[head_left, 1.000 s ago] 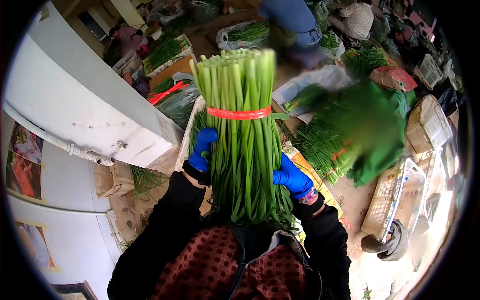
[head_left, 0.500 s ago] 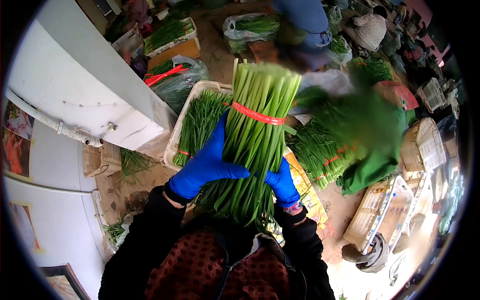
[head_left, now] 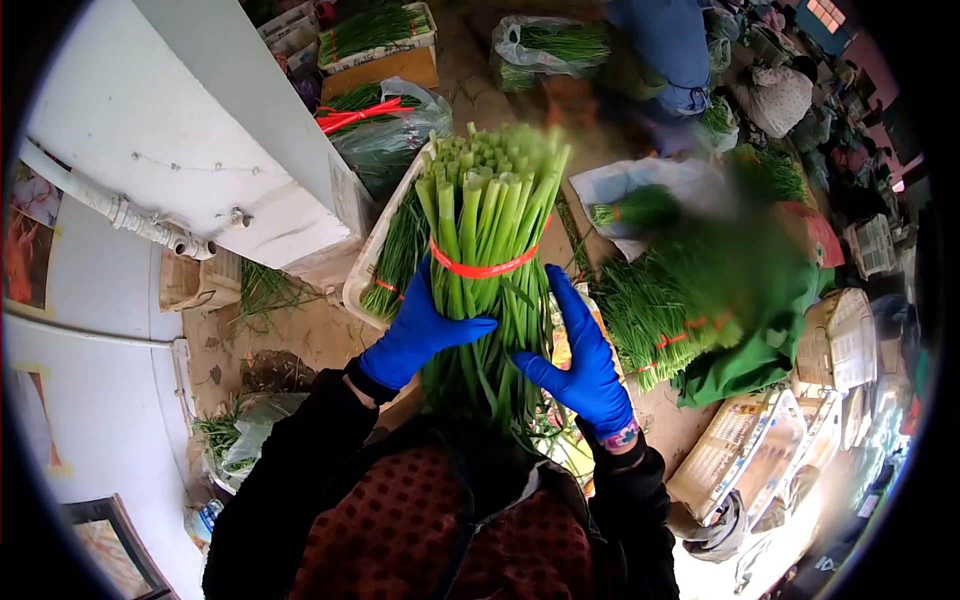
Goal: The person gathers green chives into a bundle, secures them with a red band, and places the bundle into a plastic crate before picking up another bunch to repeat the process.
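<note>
Hands: your L hand wraps the stem bundle on the side nearest the crate; R hand is spread at opp. side, contact unclear. Bundle is upright, R of crate in view. Press evenly w/ both; don't crush.

Single view from wearer's head, facing forward and down past checked garment. Left hand and right hand near lens; floor farther off. Wide, round-edged field; upper-right depth hard to judge.
</note>
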Demonstrator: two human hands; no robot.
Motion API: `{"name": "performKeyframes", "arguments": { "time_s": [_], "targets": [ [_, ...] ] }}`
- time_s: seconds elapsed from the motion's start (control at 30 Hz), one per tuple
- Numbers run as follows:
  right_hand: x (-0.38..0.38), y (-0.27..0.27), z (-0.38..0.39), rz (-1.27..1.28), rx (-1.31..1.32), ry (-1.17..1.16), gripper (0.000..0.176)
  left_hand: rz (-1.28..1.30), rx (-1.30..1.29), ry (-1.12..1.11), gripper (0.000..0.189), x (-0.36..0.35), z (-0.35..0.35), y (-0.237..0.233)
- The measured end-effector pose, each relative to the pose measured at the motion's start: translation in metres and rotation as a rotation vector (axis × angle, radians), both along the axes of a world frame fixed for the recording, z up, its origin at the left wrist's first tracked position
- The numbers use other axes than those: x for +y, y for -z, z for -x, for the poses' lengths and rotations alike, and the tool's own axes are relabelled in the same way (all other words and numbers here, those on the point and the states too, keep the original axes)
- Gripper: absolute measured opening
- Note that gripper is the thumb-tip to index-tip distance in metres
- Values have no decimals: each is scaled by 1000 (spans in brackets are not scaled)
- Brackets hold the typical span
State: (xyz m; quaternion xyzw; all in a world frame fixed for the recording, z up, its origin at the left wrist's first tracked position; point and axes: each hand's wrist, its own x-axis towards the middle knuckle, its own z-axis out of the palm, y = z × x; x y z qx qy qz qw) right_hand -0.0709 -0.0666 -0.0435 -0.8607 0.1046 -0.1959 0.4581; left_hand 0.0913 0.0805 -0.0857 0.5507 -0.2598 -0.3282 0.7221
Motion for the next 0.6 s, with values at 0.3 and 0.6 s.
{"name": "performKeyframes", "arguments": {
  "time_s": [0.3,0.6],
  "targets": [
    [17,-30,-38,742,-31,143,28,-90,-340,-55,104,12,-14,18],
    [36,-4,-33,399,-32,-205,12,-123,-300,25,106,23,-21,23]
  ]
}}
